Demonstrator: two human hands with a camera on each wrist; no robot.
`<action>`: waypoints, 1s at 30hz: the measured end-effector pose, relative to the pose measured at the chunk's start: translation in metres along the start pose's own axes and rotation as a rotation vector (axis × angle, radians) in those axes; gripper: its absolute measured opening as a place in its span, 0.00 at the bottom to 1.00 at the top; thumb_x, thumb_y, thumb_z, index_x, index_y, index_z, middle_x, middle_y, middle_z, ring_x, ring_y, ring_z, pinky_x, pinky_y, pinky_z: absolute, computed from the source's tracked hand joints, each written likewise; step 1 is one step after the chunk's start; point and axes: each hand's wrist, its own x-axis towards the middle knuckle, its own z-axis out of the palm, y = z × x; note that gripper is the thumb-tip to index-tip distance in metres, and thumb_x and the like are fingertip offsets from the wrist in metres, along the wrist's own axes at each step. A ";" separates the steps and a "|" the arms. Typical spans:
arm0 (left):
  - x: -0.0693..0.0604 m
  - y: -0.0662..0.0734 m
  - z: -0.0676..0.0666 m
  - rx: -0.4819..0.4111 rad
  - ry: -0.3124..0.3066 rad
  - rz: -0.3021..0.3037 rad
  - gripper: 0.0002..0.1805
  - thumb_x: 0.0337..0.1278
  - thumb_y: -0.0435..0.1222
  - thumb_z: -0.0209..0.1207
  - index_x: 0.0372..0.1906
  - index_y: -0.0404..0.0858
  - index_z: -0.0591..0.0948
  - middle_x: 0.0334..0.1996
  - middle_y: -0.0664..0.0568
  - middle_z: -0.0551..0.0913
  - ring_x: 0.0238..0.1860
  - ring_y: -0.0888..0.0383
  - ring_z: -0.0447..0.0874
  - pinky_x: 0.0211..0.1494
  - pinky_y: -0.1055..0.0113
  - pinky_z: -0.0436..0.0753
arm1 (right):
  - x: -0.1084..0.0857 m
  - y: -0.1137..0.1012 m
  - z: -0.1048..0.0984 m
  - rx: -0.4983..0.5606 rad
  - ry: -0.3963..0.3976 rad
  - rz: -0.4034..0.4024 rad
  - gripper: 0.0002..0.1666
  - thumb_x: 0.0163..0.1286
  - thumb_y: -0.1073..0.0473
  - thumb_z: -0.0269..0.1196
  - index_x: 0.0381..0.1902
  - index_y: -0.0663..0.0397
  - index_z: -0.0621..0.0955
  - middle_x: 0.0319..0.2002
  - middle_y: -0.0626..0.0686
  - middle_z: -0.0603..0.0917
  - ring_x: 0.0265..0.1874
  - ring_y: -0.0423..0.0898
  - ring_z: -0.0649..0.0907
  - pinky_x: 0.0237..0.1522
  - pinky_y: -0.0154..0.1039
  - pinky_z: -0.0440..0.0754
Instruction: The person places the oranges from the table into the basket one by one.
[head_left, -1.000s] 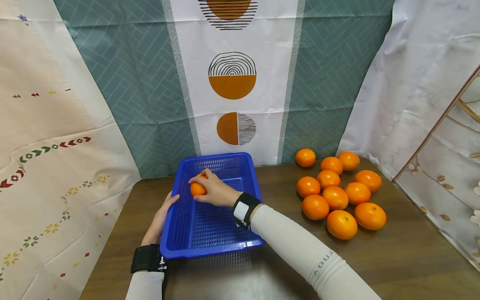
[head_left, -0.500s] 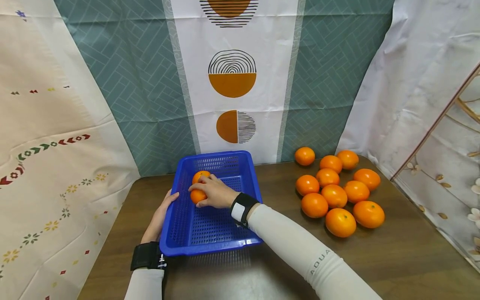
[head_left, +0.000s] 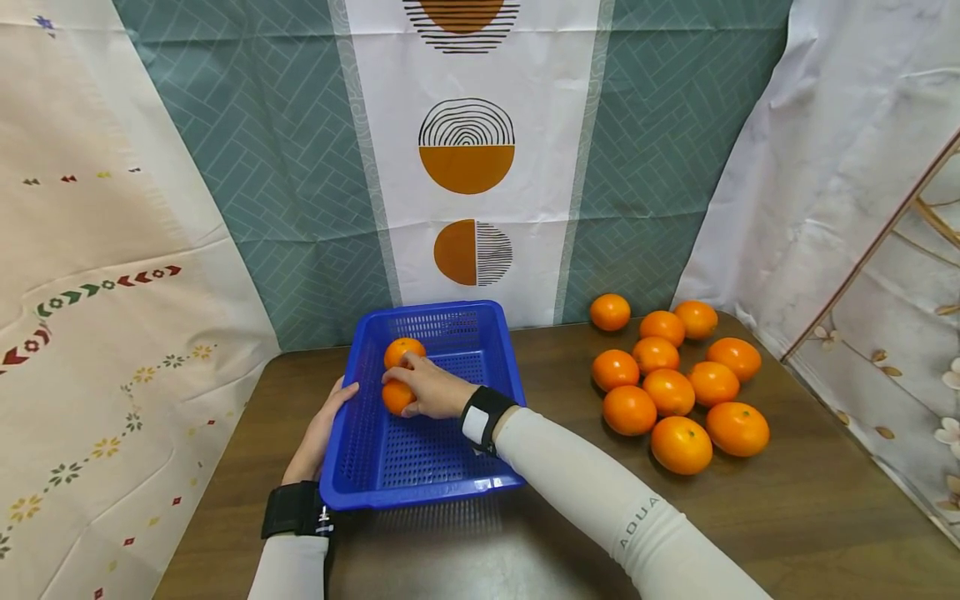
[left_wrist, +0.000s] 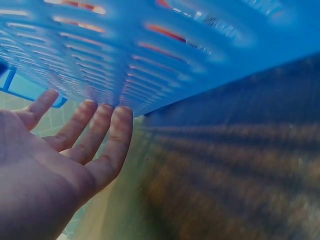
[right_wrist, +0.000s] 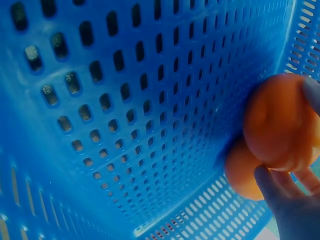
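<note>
Inside the blue basket point(head_left: 427, 454), the right hand point(head_left: 438, 392) has its thumb and fingers round an orange point(head_left: 396, 399) near the left wall. Another orange point(head_left: 403, 349) lies just behind it. The right wrist view has the gripped orange point(right_wrist: 277, 120) touching or overlapping the second one point(right_wrist: 243, 169), with part of the right hand point(right_wrist: 295, 212) at the edge. Against the basket's left side rests the left hand point(head_left: 318, 435). In the left wrist view, the left hand point(left_wrist: 65, 160) touches the slotted outer wall point(left_wrist: 165, 55) with extended, slightly bent fingers.
Several oranges point(head_left: 670, 392) lie grouped on the brown table point(head_left: 555, 367) to the right of the basket. A patterned cloth point(head_left: 300, 275) hangs behind the table, with pale cloths at both sides.
The right hand has shifted slightly toward the front and right with its orange. The orange behind, mostly covered earlier, now shows more.
</note>
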 end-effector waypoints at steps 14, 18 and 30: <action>0.000 -0.001 0.000 0.010 0.025 -0.034 0.34 0.82 0.59 0.40 0.83 0.64 0.44 0.77 0.40 0.57 0.67 0.37 0.70 0.61 0.46 0.82 | 0.002 0.003 0.003 0.028 0.025 -0.037 0.35 0.72 0.60 0.71 0.73 0.50 0.72 0.69 0.54 0.70 0.65 0.53 0.74 0.70 0.45 0.73; -0.001 0.000 0.001 0.010 0.025 -0.036 0.34 0.82 0.59 0.40 0.83 0.64 0.44 0.77 0.41 0.57 0.67 0.37 0.70 0.60 0.47 0.82 | 0.003 0.003 0.003 0.042 0.019 -0.016 0.36 0.72 0.59 0.71 0.74 0.48 0.72 0.70 0.55 0.69 0.66 0.54 0.73 0.69 0.47 0.74; -0.003 0.002 0.002 0.011 0.024 -0.030 0.34 0.82 0.60 0.40 0.83 0.64 0.43 0.78 0.41 0.56 0.68 0.36 0.68 0.61 0.47 0.81 | 0.001 -0.001 -0.003 0.040 0.009 0.007 0.35 0.71 0.56 0.71 0.73 0.46 0.73 0.70 0.57 0.67 0.66 0.53 0.70 0.67 0.47 0.77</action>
